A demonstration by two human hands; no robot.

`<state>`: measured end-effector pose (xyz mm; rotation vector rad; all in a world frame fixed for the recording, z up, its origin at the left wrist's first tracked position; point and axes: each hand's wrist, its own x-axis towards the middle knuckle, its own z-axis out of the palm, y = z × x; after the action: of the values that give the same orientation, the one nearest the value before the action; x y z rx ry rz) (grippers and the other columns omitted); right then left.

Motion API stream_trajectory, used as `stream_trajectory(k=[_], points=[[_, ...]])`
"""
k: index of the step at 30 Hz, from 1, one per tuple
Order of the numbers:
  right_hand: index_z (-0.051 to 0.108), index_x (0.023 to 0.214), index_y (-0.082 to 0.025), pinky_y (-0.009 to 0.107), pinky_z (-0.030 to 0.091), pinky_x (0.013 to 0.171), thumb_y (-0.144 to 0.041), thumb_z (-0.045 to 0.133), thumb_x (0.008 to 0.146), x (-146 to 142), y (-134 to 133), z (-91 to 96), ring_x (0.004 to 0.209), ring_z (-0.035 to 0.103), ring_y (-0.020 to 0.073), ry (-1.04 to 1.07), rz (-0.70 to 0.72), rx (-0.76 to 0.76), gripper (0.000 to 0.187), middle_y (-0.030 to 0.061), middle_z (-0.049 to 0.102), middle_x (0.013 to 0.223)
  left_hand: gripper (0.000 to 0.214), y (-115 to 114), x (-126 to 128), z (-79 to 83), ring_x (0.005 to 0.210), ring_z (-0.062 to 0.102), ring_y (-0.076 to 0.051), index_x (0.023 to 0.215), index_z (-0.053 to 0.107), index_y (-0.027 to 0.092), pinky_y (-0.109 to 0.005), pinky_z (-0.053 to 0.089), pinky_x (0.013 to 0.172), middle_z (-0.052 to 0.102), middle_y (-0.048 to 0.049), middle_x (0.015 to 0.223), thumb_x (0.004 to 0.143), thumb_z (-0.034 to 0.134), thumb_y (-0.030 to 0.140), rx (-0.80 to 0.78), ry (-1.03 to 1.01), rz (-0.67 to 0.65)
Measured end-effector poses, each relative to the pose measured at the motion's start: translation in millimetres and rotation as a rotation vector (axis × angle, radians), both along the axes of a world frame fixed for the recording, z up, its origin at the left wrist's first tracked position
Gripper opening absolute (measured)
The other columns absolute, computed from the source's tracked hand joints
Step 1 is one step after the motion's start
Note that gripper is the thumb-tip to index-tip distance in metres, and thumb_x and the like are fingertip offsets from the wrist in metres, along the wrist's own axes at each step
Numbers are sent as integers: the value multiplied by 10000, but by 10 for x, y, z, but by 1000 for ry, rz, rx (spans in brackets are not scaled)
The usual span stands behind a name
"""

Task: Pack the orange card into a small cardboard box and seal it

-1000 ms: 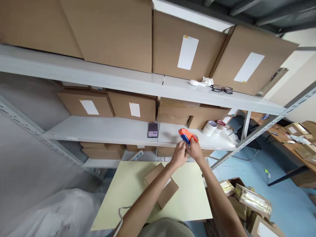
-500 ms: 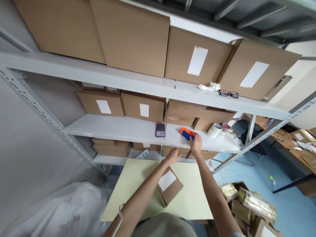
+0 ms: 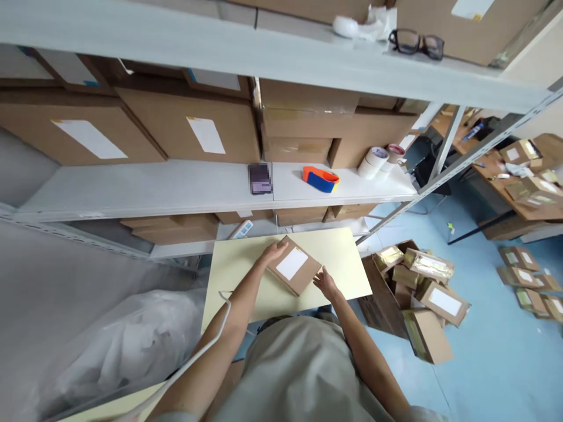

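A flat brown cardboard box with a white label lies at a slant on the pale yellow table. My left hand grips its far left corner, the fingers partly hidden by the box edge. Beside the box's right corner is my right hand, fingers stretched and apart, with nothing in it. Whether its fingertips touch the cardboard I cannot tell. On the shelf beyond the table sits an orange and blue loop-shaped item, untouched by either hand.
The grey shelf also bears a dark blurred item, tape rolls and large boxes. Glasses rest on the shelf above. To the right, a carton of parcels stands on the floor; white plastic sheeting lies left.
My right hand has let go of the orange and blue item, now on the shelf, and come down beside the box. My left hand has moved onto the box. The view has tilted down.
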<state>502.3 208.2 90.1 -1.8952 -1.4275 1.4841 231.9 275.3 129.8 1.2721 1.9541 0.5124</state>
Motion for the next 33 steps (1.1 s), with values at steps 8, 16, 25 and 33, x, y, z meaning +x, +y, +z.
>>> stream_trajectory(k=[8, 16, 25, 33], points=[[543, 1568, -105, 360, 596, 1054, -711, 3, 1079, 458, -129, 102, 1324, 713, 268, 186, -222, 24, 948, 220, 613, 1576, 810, -237, 93, -68, 1165, 744, -327, 1257, 773, 171, -354, 557, 943, 839, -135, 1070, 1050, 290, 788, -79, -189, -12], [642, 1472, -110, 414, 499, 1183, -720, 172, 1088, 898, -142, 204, 1459, 596, 295, -193, -227, 207, 860, 210, 666, 1518, 596, -780, 933, -310, 1167, 739, -365, 1216, 768, 126, -390, 554, 986, 779, -214, 1172, 1077, 454, 614, -135, 21, -104], [763, 1238, -116, 427, 540, 1106, -760, 410, 1039, 1077, -49, 99, 1249, 693, 346, -68, -75, 157, 761, 165, 810, 1221, 609, -854, 1047, -438, 1249, 724, -395, 1254, 748, 141, -386, 536, 963, 794, -223, 1249, 1081, 438, 637, -260, -64, -81], [750, 923, -157, 386, 580, 878, -768, 429, 1009, 1278, -63, -41, 933, 688, 292, 17, 45, 141, 695, 85, 761, 881, 606, -999, 1200, -446, 1264, 721, -418, 1313, 754, 107, -445, 545, 1020, 785, -251, 1274, 1113, 359, 521, -200, 8, 6]])
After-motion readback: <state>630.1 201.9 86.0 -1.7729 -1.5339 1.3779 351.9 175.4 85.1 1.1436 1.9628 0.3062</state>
